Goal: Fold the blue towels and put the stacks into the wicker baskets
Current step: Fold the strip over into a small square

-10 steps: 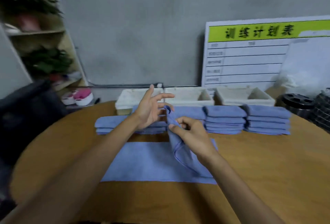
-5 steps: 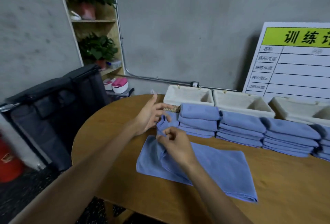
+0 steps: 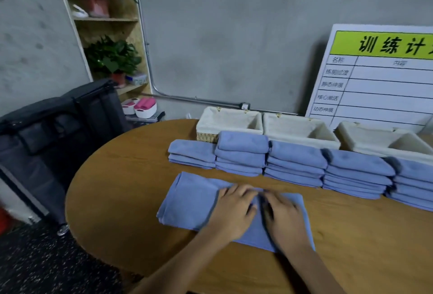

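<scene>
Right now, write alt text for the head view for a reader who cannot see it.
Two hands, left hand and right hand, press flat on a half-folded blue towel on a round wooden table. Behind it runs a row of folded towel stacks, with three empty lined wicker baskets along the wall.

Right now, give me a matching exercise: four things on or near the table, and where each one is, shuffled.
Things:
1. Hands: left hand, right hand
2. Baskets
3. Stacks
4. Black bag

Places:
A. on the floor, left of the table
B. along the table's far edge, by the wall
C. flat on the towel at the near edge
D. in a row just in front of the baskets

Pairs: 1-C, 2-B, 3-D, 4-A
</scene>
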`<state>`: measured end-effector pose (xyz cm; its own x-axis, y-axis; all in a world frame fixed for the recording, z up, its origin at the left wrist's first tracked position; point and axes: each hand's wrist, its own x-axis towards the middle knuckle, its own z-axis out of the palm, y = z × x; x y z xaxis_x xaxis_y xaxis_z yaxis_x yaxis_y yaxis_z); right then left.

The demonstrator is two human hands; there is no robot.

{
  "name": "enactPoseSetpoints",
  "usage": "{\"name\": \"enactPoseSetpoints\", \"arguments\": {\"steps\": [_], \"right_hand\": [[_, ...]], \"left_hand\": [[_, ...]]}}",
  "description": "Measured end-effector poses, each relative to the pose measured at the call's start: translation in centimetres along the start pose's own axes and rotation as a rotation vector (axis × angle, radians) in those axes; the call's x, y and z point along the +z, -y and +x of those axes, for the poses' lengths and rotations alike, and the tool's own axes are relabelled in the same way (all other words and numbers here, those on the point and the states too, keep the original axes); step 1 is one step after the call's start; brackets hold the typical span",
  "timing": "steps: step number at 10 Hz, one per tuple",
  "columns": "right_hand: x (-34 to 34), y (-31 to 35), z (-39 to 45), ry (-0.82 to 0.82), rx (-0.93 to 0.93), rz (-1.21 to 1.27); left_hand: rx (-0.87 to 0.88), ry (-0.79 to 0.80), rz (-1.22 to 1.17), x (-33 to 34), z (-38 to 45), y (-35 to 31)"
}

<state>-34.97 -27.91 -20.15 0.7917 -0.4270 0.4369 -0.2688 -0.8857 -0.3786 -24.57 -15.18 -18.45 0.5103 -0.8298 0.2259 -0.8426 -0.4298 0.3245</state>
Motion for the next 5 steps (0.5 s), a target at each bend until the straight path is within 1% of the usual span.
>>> {"name": "enactPoseSetpoints", "arguments": {"steps": [1, 2, 3, 4, 5], "right_hand": [[-0.7, -0.5, -0.1, 0.185, 0.044, -0.156], [-1.3, -0.7, -0.2, 0.356, 0.092, -0.238], [-1.9, -0.6, -0.3, 0.398, 0.141, -0.244], [-2.3, -1.0, -0.7, 0.409, 0.167, -0.233], [-2.6, -1.4, -0.9, 0.398, 0.192, -0.235]], "left_hand": [[-0.007, 0.132, 0.113, 0.4, 0.3, -0.1], [-0.081, 0.285, 0.17, -0.8, -0.1, 2.1], [-0.184, 0.274, 0.233, -2.2, -1.0, 5.4], [-0.242, 0.262, 0.238, -3.1, -1.9, 7.4], [-0.255, 0.243, 0.257, -3.3, -2.1, 8.5]]}}
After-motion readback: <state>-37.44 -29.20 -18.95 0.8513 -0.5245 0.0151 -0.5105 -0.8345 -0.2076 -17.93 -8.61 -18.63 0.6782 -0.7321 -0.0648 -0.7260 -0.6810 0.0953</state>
